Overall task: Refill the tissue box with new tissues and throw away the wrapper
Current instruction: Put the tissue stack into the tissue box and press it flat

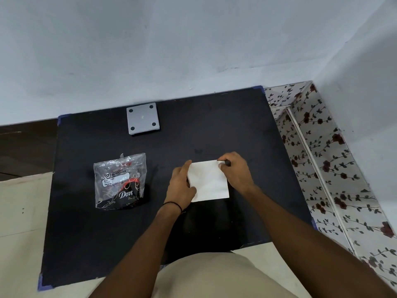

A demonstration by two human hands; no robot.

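A white stack of tissues (209, 180) is held over the black counter (107, 233), right of centre. It is gripped along its left edge by the left hand (181, 186), thumb on top and fingers curled beneath, and pinched at its far right corner by the right hand (235, 168), fingers pressed together there. A small dark edge is seen just past the right fingertips; what it belongs to cannot be told, and a tissue box cannot be made out with certainty under the stack.

The clear plastic wrapper (120, 180), printed with the word "Dove", is lain flat on the counter well to the left of the hands. It appears emptied and crumpled, though dark printing makes its contents hard to judge.

A grey square plate (142, 118) with four dark holes is set at the counter's far edge, by the wall (193, 39).
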